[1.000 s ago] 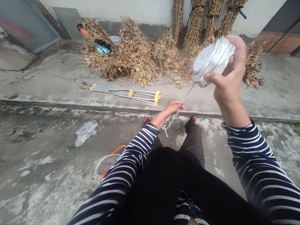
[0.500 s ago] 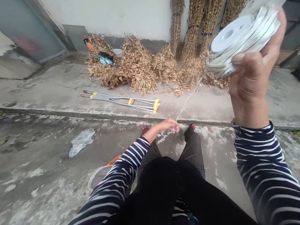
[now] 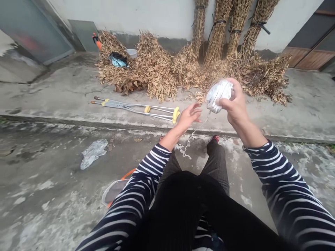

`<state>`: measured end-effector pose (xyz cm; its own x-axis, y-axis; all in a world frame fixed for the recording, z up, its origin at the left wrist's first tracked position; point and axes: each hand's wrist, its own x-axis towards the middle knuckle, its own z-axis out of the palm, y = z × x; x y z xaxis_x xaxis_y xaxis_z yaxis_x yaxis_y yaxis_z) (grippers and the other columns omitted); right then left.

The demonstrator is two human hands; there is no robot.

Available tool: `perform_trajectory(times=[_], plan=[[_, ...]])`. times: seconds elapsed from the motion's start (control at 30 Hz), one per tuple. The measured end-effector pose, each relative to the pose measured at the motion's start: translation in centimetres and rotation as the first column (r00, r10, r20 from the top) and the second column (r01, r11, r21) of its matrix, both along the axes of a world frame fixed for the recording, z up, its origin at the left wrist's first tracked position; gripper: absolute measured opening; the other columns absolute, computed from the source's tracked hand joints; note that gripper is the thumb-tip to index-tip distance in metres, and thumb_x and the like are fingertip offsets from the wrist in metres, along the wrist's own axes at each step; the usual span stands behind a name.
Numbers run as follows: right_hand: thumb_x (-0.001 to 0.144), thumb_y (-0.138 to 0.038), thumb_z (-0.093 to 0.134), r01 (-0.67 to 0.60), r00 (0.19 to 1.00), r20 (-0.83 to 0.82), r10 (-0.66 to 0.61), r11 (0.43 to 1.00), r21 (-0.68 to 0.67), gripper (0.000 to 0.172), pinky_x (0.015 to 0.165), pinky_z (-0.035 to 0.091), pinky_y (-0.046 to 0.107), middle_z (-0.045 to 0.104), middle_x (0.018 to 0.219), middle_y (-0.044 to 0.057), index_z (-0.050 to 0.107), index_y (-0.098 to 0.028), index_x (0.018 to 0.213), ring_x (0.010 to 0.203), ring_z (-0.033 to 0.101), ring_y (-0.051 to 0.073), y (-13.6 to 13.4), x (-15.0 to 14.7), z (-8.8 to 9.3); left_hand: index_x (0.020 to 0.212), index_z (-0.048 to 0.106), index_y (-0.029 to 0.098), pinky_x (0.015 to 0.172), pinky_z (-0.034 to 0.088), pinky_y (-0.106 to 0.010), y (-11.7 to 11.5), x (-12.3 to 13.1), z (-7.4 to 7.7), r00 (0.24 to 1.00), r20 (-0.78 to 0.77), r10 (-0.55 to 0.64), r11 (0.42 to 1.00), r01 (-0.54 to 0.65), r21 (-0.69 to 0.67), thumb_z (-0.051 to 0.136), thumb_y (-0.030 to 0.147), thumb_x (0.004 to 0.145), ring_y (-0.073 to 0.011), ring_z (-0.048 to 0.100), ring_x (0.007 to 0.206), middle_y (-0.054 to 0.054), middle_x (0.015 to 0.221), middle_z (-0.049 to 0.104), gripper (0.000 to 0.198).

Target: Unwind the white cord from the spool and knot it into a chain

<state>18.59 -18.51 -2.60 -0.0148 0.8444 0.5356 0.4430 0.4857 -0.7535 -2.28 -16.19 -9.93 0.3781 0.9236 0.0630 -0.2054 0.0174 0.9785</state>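
Observation:
My right hand [image 3: 237, 104] is closed around a spool of white cord [image 3: 219, 94], thumb on the near side, held in front of me above the step. From the spool a loose white strand [image 3: 192, 134] hangs down in wavy kinks towards the ground between my feet. To the left of the spool, my left hand [image 3: 188, 116] is raised with its fingers apart and slightly bent. It appears to hold nothing and is apart from both the spool and the strand.
A pair of crutches [image 3: 136, 108] lies on the concrete step [image 3: 65, 101]. Behind them are heaps of dried stalks [image 3: 157, 69], and tied bundles [image 3: 218, 31] lean on the wall. Clear plastic [image 3: 94, 152] and an orange-rimmed container [image 3: 113, 191] lie at left.
My right hand has brought the spool down and to the left, closer to my left hand. The left hand has risen and opened, letting go of the strand, which went from taut to slack.

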Motion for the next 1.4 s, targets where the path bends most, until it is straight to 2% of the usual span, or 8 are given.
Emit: perform_trajectory(times=[0.07,0.13,0.27,0.4,0.73,0.87,1.0,1.4], plan=[[0.082,-0.057,0.068,0.014,1.000,-0.001,-0.014,1.000,-0.013,0.082,0.086,0.060,0.053,0.061,0.135,0.008,0.031,-0.039,0.153,0.117,0.064,0.033,0.2,-0.2,-0.7,0.138,0.059,0.020,0.086,0.062,-0.032,-0.9,2.0,2.0,0.981,0.192,-0.023,0.999,0.031,-0.041,0.074,0.016,0.084,-0.0230,0.068,0.118,-0.012,0.143,0.064,0.056],[0.083,-0.057,0.067,0.027,1.000,-0.015,-0.027,0.999,-0.036,0.082,0.086,0.061,0.053,0.060,0.136,0.009,0.030,-0.038,0.153,0.117,0.063,0.032,0.0,-0.6,-1.0,0.129,0.064,0.017,0.085,0.061,-0.031,-2.0,3.3,2.8,0.970,0.241,-0.025,0.991,0.056,-0.122,0.075,0.012,0.083,-0.0191,0.073,0.100,-0.010,0.120,0.074,0.047],[0.082,-0.058,0.067,0.008,0.999,-0.039,-0.013,0.993,-0.115,0.085,0.085,0.061,0.052,0.059,0.138,0.009,0.028,-0.039,0.155,0.119,0.062,0.033,-0.5,-0.8,-1.7,0.101,0.071,0.012,0.070,0.057,-0.023,-3.0,4.0,2.2,0.975,0.221,0.013,0.986,0.024,-0.165,0.075,0.013,0.084,-0.0103,0.067,0.065,-0.002,0.078,0.073,0.018],[0.079,-0.056,0.071,-0.044,0.986,-0.167,0.007,0.974,-0.221,0.085,0.078,0.062,0.051,0.060,0.135,0.010,0.033,-0.038,0.152,0.115,0.063,0.033,-0.7,-0.8,-2.5,0.080,0.069,0.011,0.055,0.049,-0.019,-2.9,3.4,1.5,0.991,0.132,0.023,0.987,-0.002,-0.158,0.074,0.015,0.085,-0.0070,0.058,0.049,0.001,0.060,0.065,0.008],[0.072,-0.054,0.077,-0.070,0.941,-0.337,-0.038,0.950,-0.304,0.084,0.076,0.061,0.051,0.062,0.129,0.010,0.039,-0.036,0.144,0.111,0.064,0.033,-2.6,-2.0,-4.3,0.070,0.069,0.011,0.048,0.044,-0.018,-3.6,2.9,-0.5,1.000,-0.002,0.008,0.969,-0.008,-0.246,0.066,0.009,0.087,-0.0111,0.065,0.059,-0.004,0.066,0.072,0.017],[0.074,-0.067,0.073,-0.018,0.977,-0.210,-0.034,0.971,-0.240,0.090,0.089,0.059,0.053,0.060,0.132,0.010,0.035,-0.036,0.149,0.116,0.062,0.033,-3.3,-3.0,-4.8,0.070,0.070,0.012,0.050,0.045,-0.020,-3.2,3.1,-1.9,0.996,-0.086,0.037,0.957,-0.060,-0.284,0.062,-0.001,0.080,-0.0113,0.062,0.056,-0.002,0.062,0.069,0.018],[0.077,-0.071,0.070,0.053,0.996,-0.065,-0.067,0.981,-0.189,0.094,0.097,0.056,0.056,0.058,0.136,0.010,0.029,-0.037,0.155,0.124,0.059,0.035,-3.7,-3.7,-4.1,0.069,0.067,0.013,0.056,0.049,-0.022,-2.8,3.0,-3.1,0.994,-0.097,0.055,0.951,-0.082,-0.297,0.063,0.002,0.080,-0.0115,0.061,0.056,0.000,0.061,0.067,0.016],[0.083,-0.059,0.065,0.144,0.988,-0.028,-0.149,0.980,-0.141,0.083,0.095,0.057,0.056,0.056,0.141,0.008,0.031,-0.036,0.155,0.121,0.058,0.032,-2.3,-2.0,-4.3,0.076,0.068,0.009,0.058,0.051,-0.021,-4.8,1.4,-2.6,0.995,-0.054,-0.081,0.941,0.058,-0.334,0.057,0.001,0.081,-0.0106,0.066,0.061,-0.003,0.067,0.070,0.014]])
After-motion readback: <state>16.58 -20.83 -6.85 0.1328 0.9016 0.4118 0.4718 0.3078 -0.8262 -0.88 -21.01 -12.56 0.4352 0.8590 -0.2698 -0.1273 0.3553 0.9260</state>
